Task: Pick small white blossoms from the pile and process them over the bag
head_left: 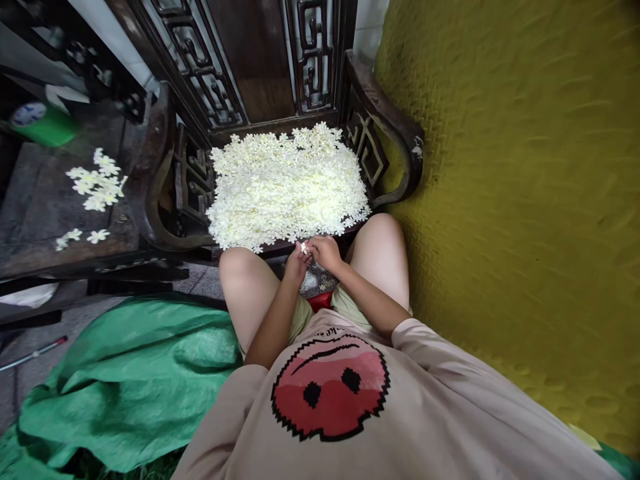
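Note:
My left hand (pixel 297 263) and my right hand (pixel 324 252) meet between my knees, at the front edge of a dark carved wooden chair. Between their fingertips is a small white flower (pixel 303 247). The left fingers are closed on it, and the right fingers pinch close against its other side. Whether the right fingertips grip the bloom or something thin beside it is too small to make out. Just beyond both hands, a thick heap of white flowers (pixel 290 187) covers the chair seat.
Left of the chair (pixel 163 180), a dark wooden table (pixel 30 213) bears a small cluster of flowers (pixel 100 183) and a green roll (pixel 47 123). Green cloth (pixel 145 373) lies on the floor at left. A yellow textured surface (pixel 520 200) stands close on the right.

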`<state>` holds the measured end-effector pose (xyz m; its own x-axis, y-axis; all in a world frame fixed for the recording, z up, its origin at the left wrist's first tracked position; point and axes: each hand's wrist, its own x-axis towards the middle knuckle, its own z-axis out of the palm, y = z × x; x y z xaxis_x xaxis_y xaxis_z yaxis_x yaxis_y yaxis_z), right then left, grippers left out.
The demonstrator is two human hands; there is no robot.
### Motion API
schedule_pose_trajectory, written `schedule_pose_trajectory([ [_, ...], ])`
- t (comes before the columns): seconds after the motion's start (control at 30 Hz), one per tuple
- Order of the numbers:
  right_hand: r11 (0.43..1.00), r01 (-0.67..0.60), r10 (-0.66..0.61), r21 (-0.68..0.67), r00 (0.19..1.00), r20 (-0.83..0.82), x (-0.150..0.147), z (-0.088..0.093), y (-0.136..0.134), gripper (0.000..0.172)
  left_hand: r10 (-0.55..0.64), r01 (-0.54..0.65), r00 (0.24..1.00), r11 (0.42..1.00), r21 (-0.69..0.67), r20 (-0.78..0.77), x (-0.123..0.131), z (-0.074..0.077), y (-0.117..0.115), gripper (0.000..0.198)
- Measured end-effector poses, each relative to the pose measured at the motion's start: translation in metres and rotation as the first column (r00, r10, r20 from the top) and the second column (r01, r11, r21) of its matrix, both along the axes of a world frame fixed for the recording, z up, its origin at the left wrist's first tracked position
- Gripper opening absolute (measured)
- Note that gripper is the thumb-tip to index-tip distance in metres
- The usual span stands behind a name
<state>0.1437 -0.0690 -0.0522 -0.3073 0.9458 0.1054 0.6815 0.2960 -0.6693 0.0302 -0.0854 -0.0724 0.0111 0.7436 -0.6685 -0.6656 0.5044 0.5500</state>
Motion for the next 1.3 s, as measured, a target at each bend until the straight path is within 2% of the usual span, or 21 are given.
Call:
schedule_pose_trajectory([
  [0.13, 1.0, -0.011, 0.011, 0.003, 0.999, 0.05, -0.002, 0.0, -0.002, 0.021, 0.01, -0.01, 1.0, 1.0, -0.011, 0.021, 0.001, 0.001, 0.0, 0.029],
  [0.27, 1.0, 0.014, -0.013, -0.012, 1.0, 0.007, -0.003, -0.001, -0.002, 0.018, -0.004, 0.004, 1.0, 1.0, -0.012, 0.008, -0.001, 0.001, 0.0, 0.029],
  [0.47, 0.992, 0.101, -0.114, -0.076, 0.977, -0.182, 0.001, -0.006, 0.002, 0.018, 0.037, -0.019, 0.962, 0.997, 0.069, -0.27, -0.006, 0.0, -0.001, 0.023],
  [0.6, 0.983, 0.145, -0.17, -0.113, 0.952, -0.255, 0.002, -0.009, 0.003, 0.016, 0.029, 0.006, 0.946, 0.994, 0.107, -0.323, -0.007, -0.002, -0.001, 0.025],
  [0.97, 0.964, 0.181, -0.244, -0.197, 0.897, -0.369, 0.002, -0.015, 0.006, 0.02, 0.017, 0.004, 0.972, 0.996, 0.09, -0.236, -0.006, -0.001, 0.001, 0.025],
  [1.1, 0.945, 0.18, -0.284, -0.272, 0.864, -0.416, 0.001, -0.016, 0.007, 0.023, 0.023, -0.012, 0.983, 0.998, 0.06, -0.183, -0.005, 0.0, 0.002, 0.023],
  [1.3, 0.914, 0.175, -0.337, -0.366, 0.83, -0.445, 0.001, -0.016, 0.008, 0.026, 0.004, 0.01, 0.978, 0.998, 0.064, -0.207, -0.005, -0.001, 0.003, 0.022],
])
